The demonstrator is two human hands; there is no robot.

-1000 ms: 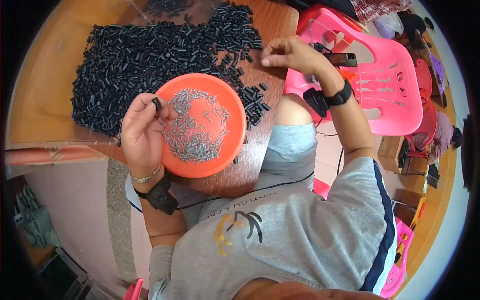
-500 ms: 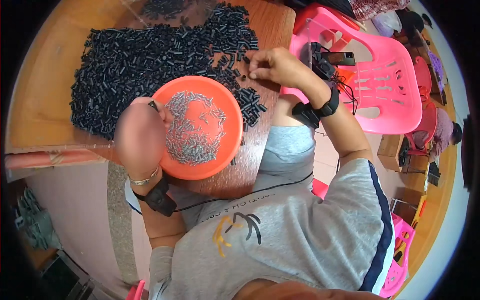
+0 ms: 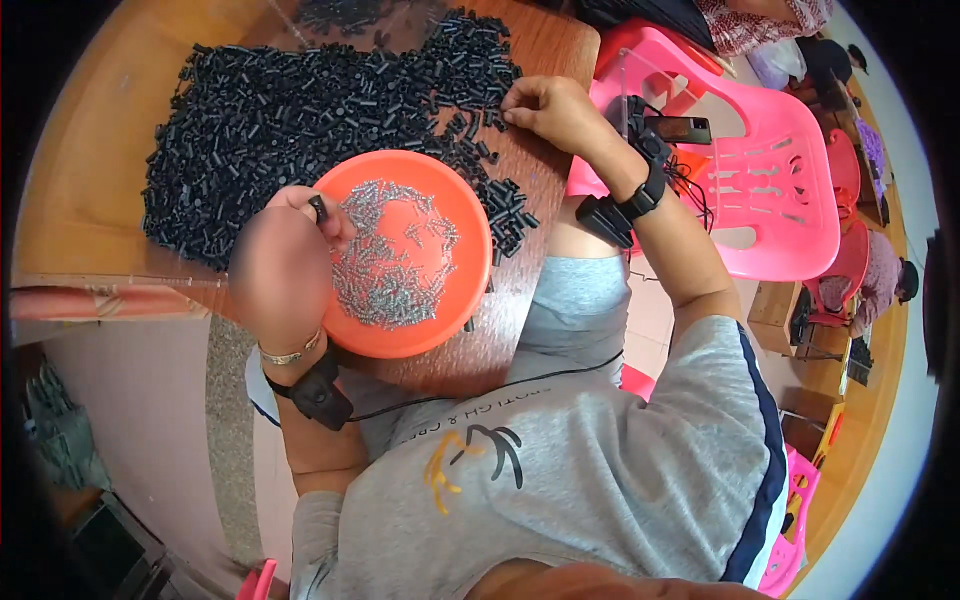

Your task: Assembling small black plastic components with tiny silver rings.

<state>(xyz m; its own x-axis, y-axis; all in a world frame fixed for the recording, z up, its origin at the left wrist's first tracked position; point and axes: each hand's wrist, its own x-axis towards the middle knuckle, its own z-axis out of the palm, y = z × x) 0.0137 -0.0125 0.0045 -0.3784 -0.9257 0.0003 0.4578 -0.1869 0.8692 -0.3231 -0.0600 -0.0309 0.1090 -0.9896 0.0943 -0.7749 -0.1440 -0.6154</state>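
- Pinching a small black tube (image 3: 318,208), the left hand (image 3: 280,265) hovers over the left rim of the orange dish (image 3: 470,215); fingers clamped on the tube.
- Right hand (image 3: 548,108) is up-right of the dish, fingers (image 3: 512,116) closed tog. at the edge of the black tube pile (image 3: 300,110), prob. nipping one piece; too small to be sure.
- Dish holds a loose heap of small silver screws (image 3: 385,262), spread across its mid.
- Progress, judged: can't see any finished batch set aside; the pile is big and the screws are many, so most work looks left.
- Surface: brown wooden desk (image 3: 80,190), round-edged; pile lies above & left of the dish, a few strays right of it.
- Room: pink plastic chair (image 3: 770,190) right of the dish w/ a dark phone-like device (image 3: 680,128) on it; another person sits far right.
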